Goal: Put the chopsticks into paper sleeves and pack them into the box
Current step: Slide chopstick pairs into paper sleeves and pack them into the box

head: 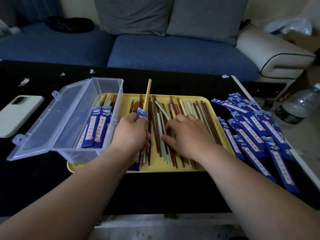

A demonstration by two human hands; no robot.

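My left hand grips a blue paper sleeve with one pale wooden chopstick sticking up out of its top. My right hand lies palm down on the loose chopsticks, its fingers spread over brown, teal and cream sticks on the yellow tray. A clear plastic box with its lid swung open to the left stands on the tray's left end and holds several sleeved chopsticks. A pile of blue sleeves lies to the right of the tray.
A white phone lies face down at the table's left. Small paper scraps dot the black table's far edge. Plastic bottles stand on the floor at the right. A blue sofa with grey cushions runs behind the table.
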